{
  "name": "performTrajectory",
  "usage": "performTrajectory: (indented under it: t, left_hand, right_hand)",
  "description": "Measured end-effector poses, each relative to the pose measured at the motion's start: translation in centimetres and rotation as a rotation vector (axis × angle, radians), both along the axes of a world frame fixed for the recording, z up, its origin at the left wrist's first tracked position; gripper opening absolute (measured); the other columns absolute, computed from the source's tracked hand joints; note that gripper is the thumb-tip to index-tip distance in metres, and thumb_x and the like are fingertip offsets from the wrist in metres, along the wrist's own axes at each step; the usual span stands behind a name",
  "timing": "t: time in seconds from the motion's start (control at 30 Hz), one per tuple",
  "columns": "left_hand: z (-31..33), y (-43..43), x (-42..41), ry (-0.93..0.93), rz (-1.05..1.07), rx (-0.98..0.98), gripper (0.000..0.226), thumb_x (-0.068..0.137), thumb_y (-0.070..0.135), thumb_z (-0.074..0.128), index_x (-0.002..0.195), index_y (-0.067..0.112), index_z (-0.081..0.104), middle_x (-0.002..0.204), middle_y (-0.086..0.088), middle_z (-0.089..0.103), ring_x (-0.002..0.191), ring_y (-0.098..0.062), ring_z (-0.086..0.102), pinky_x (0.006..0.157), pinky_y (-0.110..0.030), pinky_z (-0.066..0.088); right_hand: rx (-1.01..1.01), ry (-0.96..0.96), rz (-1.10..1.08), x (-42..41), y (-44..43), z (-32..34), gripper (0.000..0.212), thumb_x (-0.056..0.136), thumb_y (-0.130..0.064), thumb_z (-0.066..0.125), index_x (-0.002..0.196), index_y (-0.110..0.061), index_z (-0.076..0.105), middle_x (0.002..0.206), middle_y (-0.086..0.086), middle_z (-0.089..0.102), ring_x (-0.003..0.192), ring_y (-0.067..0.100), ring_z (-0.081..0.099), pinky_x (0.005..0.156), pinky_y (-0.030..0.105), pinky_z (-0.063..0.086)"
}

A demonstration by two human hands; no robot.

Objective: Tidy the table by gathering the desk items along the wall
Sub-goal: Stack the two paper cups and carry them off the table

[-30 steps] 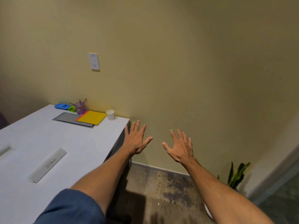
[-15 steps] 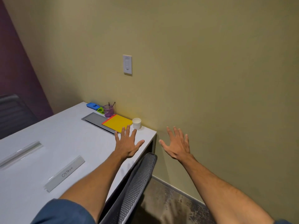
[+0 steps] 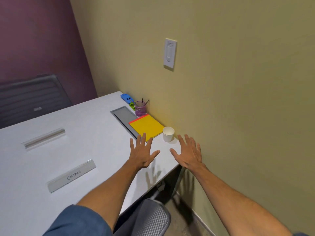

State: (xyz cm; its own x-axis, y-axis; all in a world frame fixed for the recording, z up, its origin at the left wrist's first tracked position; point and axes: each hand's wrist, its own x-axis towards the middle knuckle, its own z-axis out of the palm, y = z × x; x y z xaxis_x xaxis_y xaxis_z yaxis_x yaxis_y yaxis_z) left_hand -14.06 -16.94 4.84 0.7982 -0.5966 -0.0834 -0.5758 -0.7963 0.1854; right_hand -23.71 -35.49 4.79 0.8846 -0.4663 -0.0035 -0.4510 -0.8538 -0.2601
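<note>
Hands: left hand [image 3: 143, 155] and right hand [image 3: 189, 155], fingers spread, empty, now over desk [image 3: 81, 133] right corner; 1 s ago off its edge, over floor. Items already along wall edge: paper cup [image 3: 168, 134], yellow pad [image 3: 147, 126], purple pen cup [image 3: 140, 109], green item [image 3: 131, 105], blue item [image 3: 126, 97]. 2 name plates [image 3: 71, 175] mid-desk. Judgement: gathering looks finished.

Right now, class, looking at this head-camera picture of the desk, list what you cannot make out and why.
- Green item: head view, mostly hidden behind the purple cup; what it is stays unclear.
- Blue item: too small to identify.
- Clear bar: any writing is unreadable.
- Near chair: cut off by the bottom edge.
- Under the yellow pad: hidden.
</note>
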Motion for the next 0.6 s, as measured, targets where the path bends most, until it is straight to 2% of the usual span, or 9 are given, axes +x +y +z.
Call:
performTrajectory:
  t: [0.23,0.37,0.6]
  left_hand:
    - [-2.4,-5.2,5.0,0.041,0.092,0.016,0.075,0.094,0.065,0.024,0.155,0.023,0.011,0.163,-0.009,-0.008,0.150,-0.029,-0.008,0.117,-0.057,-0.009]
    - [-4.7,-6.2,7.2,0.073,0.119,0.055,0.074,0.095,0.064,0.024,0.155,0.023,0.011,0.162,-0.009,-0.009,0.150,-0.029,-0.009,0.118,-0.057,-0.009]
    - [-8.5,-6.6,9.8,0.113,0.160,0.096,0.073,0.096,0.063,0.022,0.155,0.022,0.009,0.163,-0.009,-0.007,0.150,-0.029,-0.007,0.117,-0.055,-0.010]
  right_hand:
    - [-0.025,0.077,0.162,7.0,-4.6,-4.0,0.072,0.093,-0.057,0.041,0.153,-0.027,0.014,0.161,0.005,0.014,0.148,0.028,0.013,0.118,0.051,0.015]
    - [-0.075,0.091,0.228,10.6,-6.6,-6.1,0.068,0.094,-0.051,0.044,0.151,-0.025,0.018,0.158,0.007,0.020,0.145,0.028,0.019,0.115,0.049,0.022]
    - [-0.057,0.125,0.283,16.5,-8.6,-8.9,0.067,0.095,-0.045,0.046,0.152,-0.024,0.018,0.158,0.010,0.019,0.144,0.030,0.020,0.115,0.048,0.025]
